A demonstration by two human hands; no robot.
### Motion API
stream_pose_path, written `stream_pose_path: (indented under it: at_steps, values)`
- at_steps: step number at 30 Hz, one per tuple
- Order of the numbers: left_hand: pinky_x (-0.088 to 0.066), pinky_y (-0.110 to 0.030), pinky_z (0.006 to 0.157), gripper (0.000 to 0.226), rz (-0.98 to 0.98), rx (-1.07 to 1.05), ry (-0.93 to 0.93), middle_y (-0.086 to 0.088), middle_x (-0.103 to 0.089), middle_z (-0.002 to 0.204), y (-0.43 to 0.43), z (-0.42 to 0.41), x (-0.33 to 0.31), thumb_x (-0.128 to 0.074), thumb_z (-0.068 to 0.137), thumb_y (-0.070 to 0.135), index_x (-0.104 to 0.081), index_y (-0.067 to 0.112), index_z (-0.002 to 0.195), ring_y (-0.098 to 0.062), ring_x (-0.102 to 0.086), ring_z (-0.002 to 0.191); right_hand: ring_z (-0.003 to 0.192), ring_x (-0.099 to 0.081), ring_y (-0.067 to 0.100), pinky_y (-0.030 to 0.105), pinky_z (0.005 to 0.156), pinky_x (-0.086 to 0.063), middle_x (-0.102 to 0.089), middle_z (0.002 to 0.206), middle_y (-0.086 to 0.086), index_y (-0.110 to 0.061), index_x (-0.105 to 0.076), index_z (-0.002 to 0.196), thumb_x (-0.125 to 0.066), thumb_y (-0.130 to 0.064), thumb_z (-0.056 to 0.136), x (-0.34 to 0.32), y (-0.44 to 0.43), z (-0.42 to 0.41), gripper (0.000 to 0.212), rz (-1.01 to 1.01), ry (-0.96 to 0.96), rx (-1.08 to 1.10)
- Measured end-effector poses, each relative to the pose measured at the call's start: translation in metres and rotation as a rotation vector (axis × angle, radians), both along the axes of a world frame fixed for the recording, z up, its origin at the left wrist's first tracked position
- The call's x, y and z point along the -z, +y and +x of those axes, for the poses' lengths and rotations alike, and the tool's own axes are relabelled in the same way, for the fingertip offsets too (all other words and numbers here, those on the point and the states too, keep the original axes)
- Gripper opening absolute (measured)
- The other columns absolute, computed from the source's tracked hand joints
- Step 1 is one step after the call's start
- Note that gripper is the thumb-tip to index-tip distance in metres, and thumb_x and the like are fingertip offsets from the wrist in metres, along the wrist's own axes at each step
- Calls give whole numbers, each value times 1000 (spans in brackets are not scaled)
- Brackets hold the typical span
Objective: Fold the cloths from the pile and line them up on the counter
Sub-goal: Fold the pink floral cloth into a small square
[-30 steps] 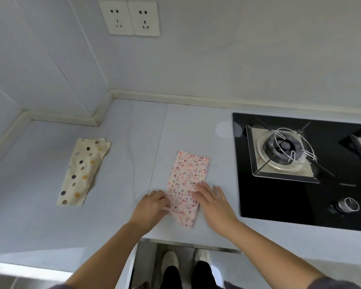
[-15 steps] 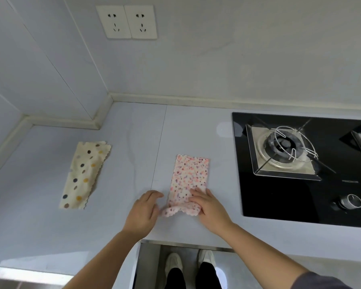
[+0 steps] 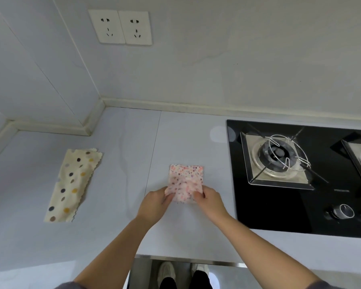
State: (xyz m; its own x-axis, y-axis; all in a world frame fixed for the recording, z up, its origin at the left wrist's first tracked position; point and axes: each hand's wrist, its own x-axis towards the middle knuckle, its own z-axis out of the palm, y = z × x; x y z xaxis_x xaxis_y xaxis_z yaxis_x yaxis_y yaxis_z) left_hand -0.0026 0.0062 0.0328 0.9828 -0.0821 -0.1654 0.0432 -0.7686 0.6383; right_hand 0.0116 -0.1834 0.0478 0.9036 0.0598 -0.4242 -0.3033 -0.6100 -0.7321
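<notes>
**Risks**
- Skewed fold. Both hands hold one end of the pink floral cloth (image 3: 186, 180) raised. If one corner travels farther than the other, the layers probably land out of square and the edges do not match.
- Lost corner. The cloth is thin and limp. A light pinch may let one corner drop, and the flap then collapses on itself.
- Dragged lower layer. The bench (image 3: 113, 236) looks smooth. A pull along the bench instead of a lift may slide the whole cloth out of place.
- Drift toward the hob (image 3: 279, 209). The cloth lies just left of the hob's left edge. A shift to that side would put it on the black glass.
- Poor line-up. The spotted cloth (image 3: 72, 185) lies flat, well apart from the hob on the same side. A turned pink cloth would not sit in line with it.

**Hand pose**
- Left hand (image 3: 154, 205): on the cloth corner away from the hob, fingers curled and pinching the fabric.
- Right hand (image 3: 211, 202): on the corner nearer the hob, fingers curled and clamped on the fabric.
- Both forearms reach in from the bench's front edge and converge on the cloth. Both wrists are low, close to the bench.
- The pile is not in view.
</notes>
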Motion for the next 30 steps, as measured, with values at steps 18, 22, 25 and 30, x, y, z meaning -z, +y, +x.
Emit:
stream_pose_path:
  at_steps: [18, 22, 25, 30]
  values:
    - [-43, -28, 67, 37, 525, -104, 299, -3, -64, 104, -41, 70, -3, -27, 102, 35, -57, 15, 111, -21, -62, 95, 80, -53, 20, 27, 68, -42, -61, 97, 3, -10, -59, 109, -37, -23, 98, -3, 15, 59, 28, -391, 264, 169]
    - [-43, -27, 67, 38, 552, -100, 313, -3, -64, 106, -43, 73, -5, -27, 102, 34, -58, 16, 112, -20, -62, 96, 78, -53, 19, 27, 67, -43, -53, 86, 0, -10, -59, 107, -36, -20, 97, -4, 14, 59, 27, -406, 275, 146]
    - [-43, -26, 67, 37, 549, -99, 334, -3, -64, 108, -44, 74, -6, -27, 103, 33, -57, 15, 114, -20, -62, 97, 77, -53, 18, 26, 67, -43, -53, 84, -1, -12, -60, 106, -34, -20, 98, -3, 15, 60, 29, -437, 265, 125]
    - [-42, -27, 62, 32, 555, -147, 218, -2, -61, 107, -43, 72, -11, -35, 100, 33, -44, 12, 123, -18, -59, 87, 76, -55, 18, 26, 66, -43, -54, 82, -2, -13, -62, 104, -33, -20, 98, -4, 17, 59, 30, -449, 254, 103]
